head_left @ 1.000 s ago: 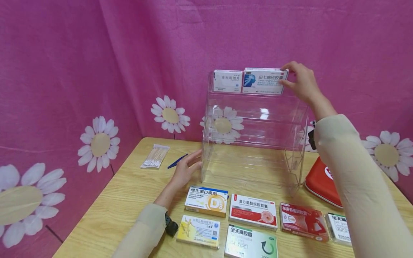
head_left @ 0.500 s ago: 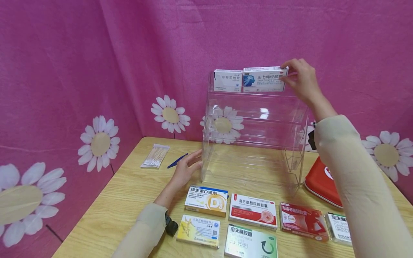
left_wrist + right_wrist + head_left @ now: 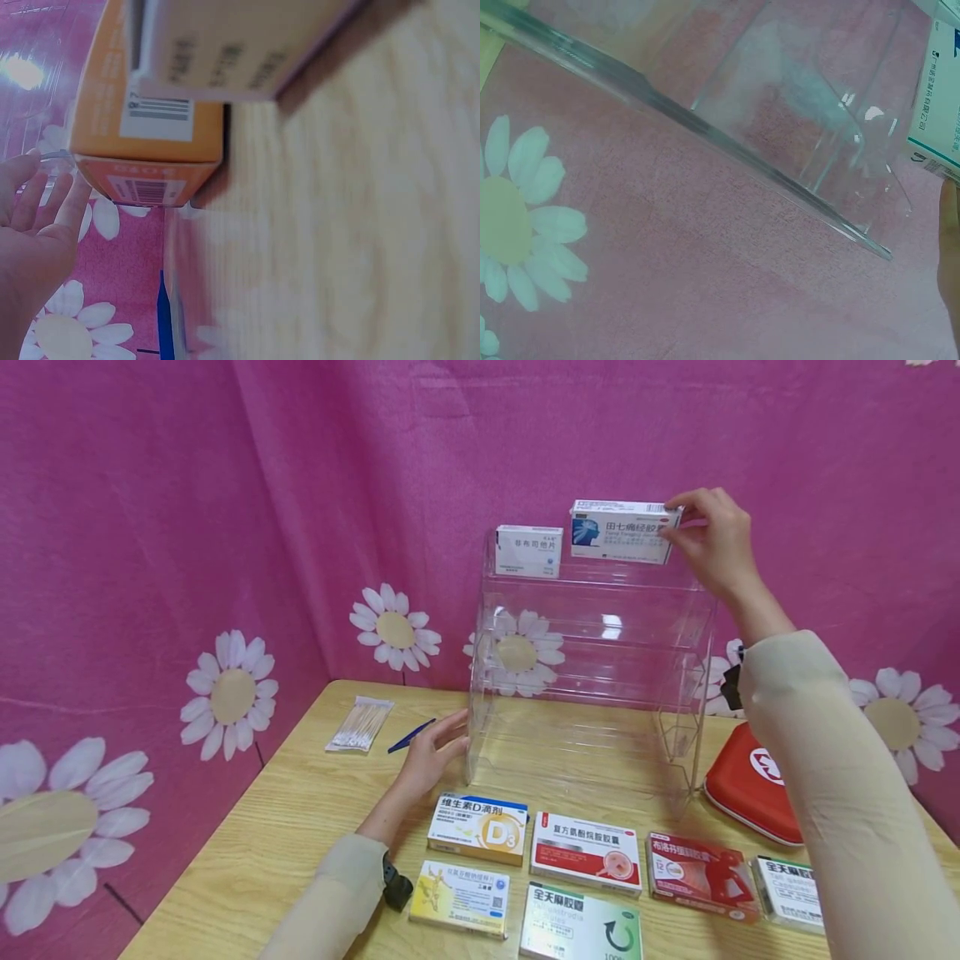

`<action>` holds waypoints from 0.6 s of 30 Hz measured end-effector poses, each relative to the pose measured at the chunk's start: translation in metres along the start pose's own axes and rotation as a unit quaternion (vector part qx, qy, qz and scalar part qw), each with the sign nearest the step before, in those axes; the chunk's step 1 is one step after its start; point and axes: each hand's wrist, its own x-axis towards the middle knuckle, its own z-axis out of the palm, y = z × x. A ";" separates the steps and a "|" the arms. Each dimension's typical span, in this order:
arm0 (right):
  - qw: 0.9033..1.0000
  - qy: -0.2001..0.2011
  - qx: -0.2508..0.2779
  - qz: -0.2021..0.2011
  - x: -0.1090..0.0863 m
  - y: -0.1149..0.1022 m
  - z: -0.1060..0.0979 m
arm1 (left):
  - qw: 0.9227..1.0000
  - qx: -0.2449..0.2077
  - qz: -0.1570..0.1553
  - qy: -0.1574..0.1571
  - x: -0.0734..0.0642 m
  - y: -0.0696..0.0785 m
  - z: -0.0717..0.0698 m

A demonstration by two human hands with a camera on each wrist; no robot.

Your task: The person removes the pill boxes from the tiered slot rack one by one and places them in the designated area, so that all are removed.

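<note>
My right hand [image 3: 720, 539] pinches the right end of a white medicine box [image 3: 622, 532] with a blue head picture. The box is raised over the top tier of a clear acrylic display rack [image 3: 592, 677], its lower edge above the tier's front lip. In the right wrist view, one end of this box [image 3: 939, 97] and a finger show at the right edge. A smaller white medicine box [image 3: 528, 552] stands at the left of the top tier. Low on the rack's left side, my left hand [image 3: 431, 756] touches the panel edge with extended fingers.
In front of the rack lie a vitamin D box [image 3: 478, 829], a red-and-white box [image 3: 587, 853], a red box [image 3: 701, 877], a yellow-and-white box [image 3: 459, 899] and green-and-white boxes [image 3: 581, 922]. A red case [image 3: 753, 785] sits right; cotton swabs [image 3: 362, 724] and blue tweezers [image 3: 411, 736] lie left.
My right hand has lifted the white box from the top tier and shifted it slightly right, widening the gap to the smaller box. The left hand stays at the rack's side.
</note>
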 end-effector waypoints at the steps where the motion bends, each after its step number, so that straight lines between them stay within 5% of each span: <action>1: 1.000 0.004 0.003 0.002 0.000 0.000 -0.001 | 1.000 -0.001 -0.001 0.000 0.000 0.000 0.000; 18: 0.997 0.061 0.037 -0.010 -0.023 -0.008 -0.024 | 1.000 0.006 0.000 -0.006 0.007 -0.004 0.000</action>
